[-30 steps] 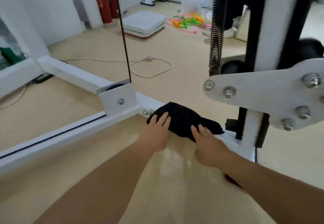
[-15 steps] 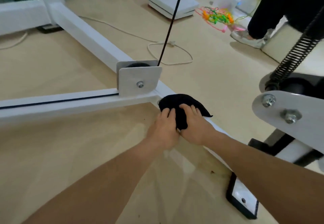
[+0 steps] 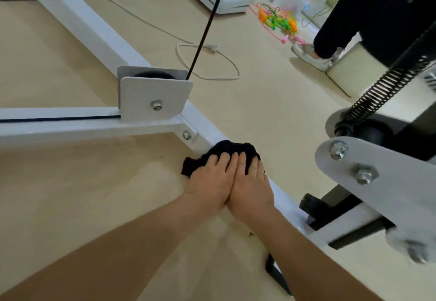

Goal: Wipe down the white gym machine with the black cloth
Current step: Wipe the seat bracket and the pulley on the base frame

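The black cloth [image 3: 226, 151] lies bunched on the low white floor bar of the gym machine [image 3: 94, 27], just below the bolted corner joint [image 3: 186, 135]. My left hand [image 3: 210, 180] and my right hand [image 3: 250, 190] sit side by side, palms down, pressing the cloth onto the bar. Their fingers cover the near half of the cloth; its far edge and a left corner stick out. A white pulley bracket [image 3: 153, 98] with a black cable [image 3: 207, 25] stands just beyond the joint.
A white bolted plate [image 3: 377, 183] and a black spring [image 3: 387, 84] of the machine hang close at the right. A black foot [image 3: 276, 274] sits near my right forearm. A white cord [image 3: 207, 62], coloured bands [image 3: 276, 20] and a seated person's legs [image 3: 354, 18] lie beyond.
My two hands came together from apart on the cloth and now press it side by side. The cloth has bunched up and shifted along the bar, and my view has tilted down.
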A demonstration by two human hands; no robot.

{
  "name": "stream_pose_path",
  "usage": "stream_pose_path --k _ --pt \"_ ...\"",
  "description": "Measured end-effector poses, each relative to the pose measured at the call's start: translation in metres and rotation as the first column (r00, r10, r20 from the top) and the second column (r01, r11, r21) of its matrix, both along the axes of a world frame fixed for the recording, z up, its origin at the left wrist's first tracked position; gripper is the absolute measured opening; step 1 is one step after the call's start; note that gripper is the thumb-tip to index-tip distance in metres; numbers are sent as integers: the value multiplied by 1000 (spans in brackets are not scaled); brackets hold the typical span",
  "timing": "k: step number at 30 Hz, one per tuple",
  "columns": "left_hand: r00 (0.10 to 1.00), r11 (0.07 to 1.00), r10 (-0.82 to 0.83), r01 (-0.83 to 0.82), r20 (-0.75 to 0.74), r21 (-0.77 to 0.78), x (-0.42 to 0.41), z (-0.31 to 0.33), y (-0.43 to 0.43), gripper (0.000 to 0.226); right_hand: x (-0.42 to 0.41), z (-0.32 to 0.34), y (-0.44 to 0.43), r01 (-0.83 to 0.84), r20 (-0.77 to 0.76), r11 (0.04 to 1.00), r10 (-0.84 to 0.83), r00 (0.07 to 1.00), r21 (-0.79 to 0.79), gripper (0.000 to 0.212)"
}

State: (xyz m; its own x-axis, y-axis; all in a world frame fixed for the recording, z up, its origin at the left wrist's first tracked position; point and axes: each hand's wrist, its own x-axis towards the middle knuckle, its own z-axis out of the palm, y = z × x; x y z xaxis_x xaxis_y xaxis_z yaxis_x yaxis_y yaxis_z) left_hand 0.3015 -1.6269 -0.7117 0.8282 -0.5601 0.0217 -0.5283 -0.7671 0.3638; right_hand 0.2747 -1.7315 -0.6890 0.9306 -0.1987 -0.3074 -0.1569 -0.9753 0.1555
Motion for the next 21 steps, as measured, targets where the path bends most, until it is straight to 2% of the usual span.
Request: stream_pose_path --k 3,4,7,9,12,15,18,21 --pt "984 982 -180 180 -6 59 -30 3 -27 70 -43 8 -19 154 -89 984 -162 983 -88 88" --pt "975 972 -218 214 35 95 -35 0 -32 65 -49 12 -24 193 -108 977 -202 973 -92 89" --pt "928 985 -172 162 329 55 -21 -15 -34 54 -36 19 -25 250 -108 968 -252 962 -33 89" --pt "898 993 -121 111 424 48 4 -18 -18 49 -11 16 -14 181 -54 982 -178 982 46 92" --pt "849 983 -68 -33 524 182 58 -10 27 33 37 3 16 -24 25 994 22 999 110 99" --pt "863 937 -60 -125 502 328 85 0 61 29 72 -2 41 -93 42 986 88 995 139 93" --pt "878 929 7 -183 479 322 86 9 56 35 67 -1 36 -163 81 980 154 985 116 86" --pt "942 962 18 -107 336 249 68 11 30 48 35 -2 16 -140 140 986 126 982 93 83"
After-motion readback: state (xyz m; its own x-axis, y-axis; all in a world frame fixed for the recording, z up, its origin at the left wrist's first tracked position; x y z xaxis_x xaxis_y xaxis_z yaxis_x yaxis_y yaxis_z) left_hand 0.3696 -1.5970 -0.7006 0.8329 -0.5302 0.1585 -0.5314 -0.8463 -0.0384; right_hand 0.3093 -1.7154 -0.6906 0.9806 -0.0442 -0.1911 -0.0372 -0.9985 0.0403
